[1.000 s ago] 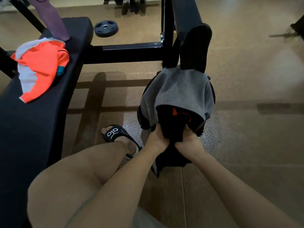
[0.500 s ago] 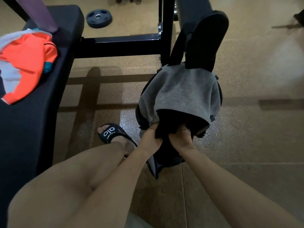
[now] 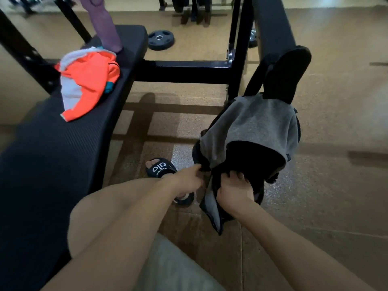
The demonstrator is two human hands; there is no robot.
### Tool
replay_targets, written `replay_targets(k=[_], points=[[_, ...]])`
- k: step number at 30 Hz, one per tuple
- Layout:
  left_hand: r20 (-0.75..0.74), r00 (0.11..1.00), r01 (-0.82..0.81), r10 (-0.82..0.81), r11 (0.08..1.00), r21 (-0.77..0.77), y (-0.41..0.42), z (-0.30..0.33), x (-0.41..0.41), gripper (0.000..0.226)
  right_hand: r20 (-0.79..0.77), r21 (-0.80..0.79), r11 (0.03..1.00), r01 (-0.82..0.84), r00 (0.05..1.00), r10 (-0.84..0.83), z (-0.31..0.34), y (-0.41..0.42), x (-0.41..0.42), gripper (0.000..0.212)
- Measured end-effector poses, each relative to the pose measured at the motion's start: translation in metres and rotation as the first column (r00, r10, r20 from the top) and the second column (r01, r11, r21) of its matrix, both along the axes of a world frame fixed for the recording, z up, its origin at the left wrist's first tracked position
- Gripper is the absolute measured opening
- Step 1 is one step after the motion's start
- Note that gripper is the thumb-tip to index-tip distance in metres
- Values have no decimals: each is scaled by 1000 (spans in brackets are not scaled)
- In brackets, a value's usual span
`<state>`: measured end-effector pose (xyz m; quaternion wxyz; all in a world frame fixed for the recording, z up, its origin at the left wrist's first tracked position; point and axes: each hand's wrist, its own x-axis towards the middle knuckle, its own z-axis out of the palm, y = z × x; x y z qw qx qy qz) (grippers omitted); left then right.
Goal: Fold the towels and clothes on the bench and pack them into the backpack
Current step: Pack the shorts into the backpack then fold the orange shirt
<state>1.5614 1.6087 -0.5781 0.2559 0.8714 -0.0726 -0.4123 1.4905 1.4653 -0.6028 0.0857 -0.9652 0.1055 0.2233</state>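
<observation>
Pinching backpack [image 3: 249, 131] mouth rim with left hand [image 3: 186, 181], right hand [image 3: 235, 192] gripping dark cloth [image 3: 218, 185] at the opening; cavity lying just ahead, right hand nearer.

Weight plate [image 3: 160, 40] — floor, beyond bench
</observation>
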Motion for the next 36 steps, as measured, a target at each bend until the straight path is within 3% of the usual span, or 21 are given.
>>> replay_targets(k=[2,4,8,11,15,20,24,27,30,33,36], points=[[101,994,-44,43,999,6,20,28,9,59,93,60,993,-98,991,92,28,19,2,23],[233,968,-97,97,995,-12,44,52,22,60,182,174,974,-146,977,114,58,41,15,17],[457,859,-240,234,970,-45,108,91,48,54,401,372,888,-270,910,109,102,95,64,20],[549,783,-347,294,938,-8,168,105,64,60,479,480,813,-329,875,71,110,144,115,39],[557,747,-441,362,898,8,240,96,84,66,443,525,759,-385,885,142,101,210,194,58],[550,713,-530,435,848,17,297,65,104,69,409,338,766,-547,818,404,71,287,277,69],[597,674,-548,436,836,9,321,39,111,74,406,-3,743,-669,679,612,45,320,301,60],[593,634,-561,496,823,-88,332,31,113,78,555,-107,749,-654,586,591,37,337,299,36],[564,617,-568,549,806,-163,340,34,103,84,569,-38,728,-684,584,578,43,358,285,21],[548,620,-552,561,809,-204,351,42,83,85,479,201,748,-633,730,489,54,375,257,19],[541,654,-518,528,834,-187,369,51,49,84,388,391,620,-681,732,560,59,391,208,12]])
